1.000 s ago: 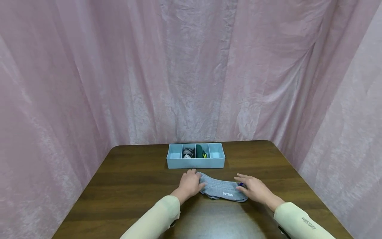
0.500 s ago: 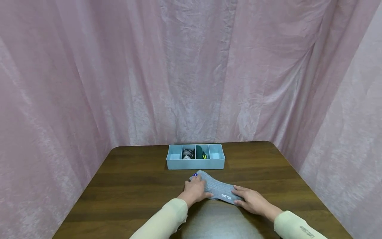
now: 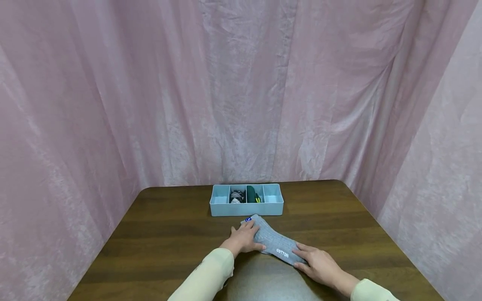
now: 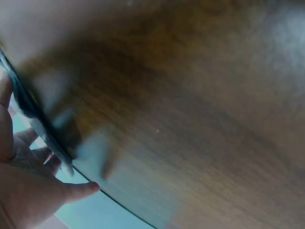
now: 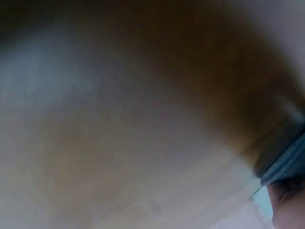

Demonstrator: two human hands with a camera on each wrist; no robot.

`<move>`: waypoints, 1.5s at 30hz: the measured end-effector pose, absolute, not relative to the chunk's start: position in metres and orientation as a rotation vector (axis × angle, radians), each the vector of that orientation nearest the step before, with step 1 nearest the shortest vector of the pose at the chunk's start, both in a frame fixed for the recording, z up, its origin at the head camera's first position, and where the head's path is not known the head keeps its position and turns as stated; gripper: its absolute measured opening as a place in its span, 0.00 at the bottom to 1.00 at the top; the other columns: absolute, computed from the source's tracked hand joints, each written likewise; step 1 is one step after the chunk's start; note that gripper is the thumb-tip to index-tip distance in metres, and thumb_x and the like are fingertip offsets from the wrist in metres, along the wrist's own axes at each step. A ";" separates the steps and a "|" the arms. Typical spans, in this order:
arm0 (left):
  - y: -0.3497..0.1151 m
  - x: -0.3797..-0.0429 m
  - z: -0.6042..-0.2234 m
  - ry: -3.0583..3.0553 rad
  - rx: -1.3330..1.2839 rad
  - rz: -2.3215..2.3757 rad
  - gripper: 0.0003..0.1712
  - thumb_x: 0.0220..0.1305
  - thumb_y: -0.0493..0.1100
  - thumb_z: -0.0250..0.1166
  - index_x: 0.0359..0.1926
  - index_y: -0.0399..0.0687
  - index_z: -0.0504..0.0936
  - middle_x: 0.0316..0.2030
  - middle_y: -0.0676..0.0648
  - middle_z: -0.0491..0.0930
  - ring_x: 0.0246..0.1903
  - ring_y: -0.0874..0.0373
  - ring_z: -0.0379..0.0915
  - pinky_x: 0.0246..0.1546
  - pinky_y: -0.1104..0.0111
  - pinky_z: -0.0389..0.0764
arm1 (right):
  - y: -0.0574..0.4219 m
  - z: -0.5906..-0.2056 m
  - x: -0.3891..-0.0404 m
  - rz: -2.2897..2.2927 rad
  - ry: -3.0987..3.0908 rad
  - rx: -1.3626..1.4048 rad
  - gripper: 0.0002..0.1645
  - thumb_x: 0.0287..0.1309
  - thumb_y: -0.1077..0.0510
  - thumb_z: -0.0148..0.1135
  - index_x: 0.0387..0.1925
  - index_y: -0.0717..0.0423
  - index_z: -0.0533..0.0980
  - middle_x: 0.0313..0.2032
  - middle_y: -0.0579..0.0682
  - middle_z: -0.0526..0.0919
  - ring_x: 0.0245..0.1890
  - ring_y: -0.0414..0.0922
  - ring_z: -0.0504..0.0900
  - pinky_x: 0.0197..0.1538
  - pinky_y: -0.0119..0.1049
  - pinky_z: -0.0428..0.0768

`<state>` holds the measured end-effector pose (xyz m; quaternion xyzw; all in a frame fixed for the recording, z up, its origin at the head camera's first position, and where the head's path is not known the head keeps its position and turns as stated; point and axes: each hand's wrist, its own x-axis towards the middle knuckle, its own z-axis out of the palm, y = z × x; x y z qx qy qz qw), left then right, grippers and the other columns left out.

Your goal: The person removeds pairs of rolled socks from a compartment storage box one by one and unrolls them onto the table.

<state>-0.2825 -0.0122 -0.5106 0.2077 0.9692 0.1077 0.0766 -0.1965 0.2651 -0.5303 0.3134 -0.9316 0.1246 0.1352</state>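
Note:
A grey ribbed sock [image 3: 276, 240] with white COTTON lettering lies flat and slanted on the table; a small blue tag [image 3: 248, 219] shows at its far left end. The left hand [image 3: 242, 238] rests on that end, fingers spread over it and thumb at the near edge. On the sock's near right end lies the right hand [image 3: 320, 264], its fingers extended and covering the tip. From the left wrist, the sock [image 4: 29, 107] appears edge-on beside the spread left hand [image 4: 31, 181]. The right wrist view is blurred, with the sock [image 5: 288, 162] at its right edge.
A light blue organizer box [image 3: 246, 210] with compartments stands behind the sock. One compartment holds a dark checked bundle [image 3: 237, 196], another a dark green item [image 3: 251, 194] with a yellow-marked piece [image 3: 257, 198]. Pink curtains [image 3: 241, 92] hang behind the wooden table [image 3: 162, 238].
The sock has turned, its right end coming nearer and its blue tag now showing at the left end. The right hand has moved left and nearer; the left hand has shifted slightly nearer.

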 end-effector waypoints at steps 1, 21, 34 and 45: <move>-0.013 -0.283 -0.510 2.893 0.627 0.332 0.45 0.59 0.67 0.66 0.71 0.51 0.69 0.74 0.44 0.58 0.73 0.44 0.50 0.64 0.33 0.53 | 0.263 -0.531 -0.195 0.349 -2.696 0.894 0.26 0.63 0.44 0.64 0.55 0.57 0.82 0.57 0.59 0.80 0.51 0.55 0.83 0.47 0.51 0.81; 0.012 -0.261 -0.516 3.085 0.698 0.218 0.37 0.61 0.68 0.64 0.55 0.41 0.82 0.55 0.42 0.77 0.55 0.48 0.72 0.54 0.54 0.73 | 0.254 -0.511 -0.217 0.493 -2.846 1.226 0.28 0.66 0.52 0.63 0.62 0.63 0.75 0.66 0.61 0.72 0.64 0.58 0.72 0.60 0.50 0.74; 0.012 -0.270 -0.512 2.917 0.769 0.172 0.45 0.58 0.70 0.65 0.69 0.49 0.72 0.69 0.47 0.68 0.67 0.53 0.64 0.63 0.49 0.65 | 0.243 -0.519 -0.190 0.442 -2.891 1.085 0.33 0.68 0.44 0.59 0.63 0.64 0.74 0.66 0.61 0.71 0.62 0.59 0.74 0.58 0.52 0.75; 0.015 -0.284 -0.503 2.771 0.831 0.257 0.42 0.57 0.62 0.70 0.70 0.53 0.71 0.72 0.53 0.64 0.71 0.59 0.57 0.69 0.47 0.55 | 0.212 -0.532 -0.163 0.234 -2.818 0.922 0.29 0.68 0.50 0.58 0.55 0.73 0.76 0.57 0.70 0.75 0.58 0.62 0.76 0.56 0.54 0.77</move>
